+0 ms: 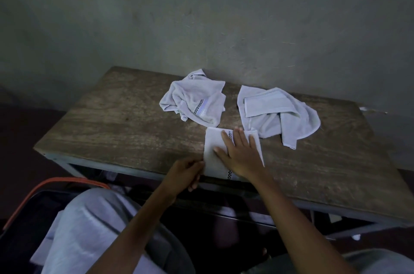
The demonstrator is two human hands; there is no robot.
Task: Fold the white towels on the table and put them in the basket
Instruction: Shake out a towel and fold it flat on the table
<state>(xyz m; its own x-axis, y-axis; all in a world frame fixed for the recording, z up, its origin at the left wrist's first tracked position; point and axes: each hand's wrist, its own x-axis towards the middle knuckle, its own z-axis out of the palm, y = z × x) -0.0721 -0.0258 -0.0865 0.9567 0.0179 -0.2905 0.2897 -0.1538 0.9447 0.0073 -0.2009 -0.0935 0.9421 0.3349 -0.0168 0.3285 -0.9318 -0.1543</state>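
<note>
A folded white towel [211, 150] with a small checkered band lies at the front edge of the wooden table [116, 121]. My right hand [238, 152] presses flat on it with fingers spread. My left hand [187, 174] pinches the towel's lower left edge at the table's front. A crumpled white towel [195, 98] with a checkered stripe lies behind it, toward the wall. A second crumpled white towel [275, 114] lies to the right of that one. A dark basket [29, 213] with an orange rim sits on the floor at lower left, partly hidden by my knee.
The table stands against a grey wall [201, 16]. My knees in light trousers [89, 229] fill the lower left, below the table's front edge. The metal table frame [336, 217] runs under the right side.
</note>
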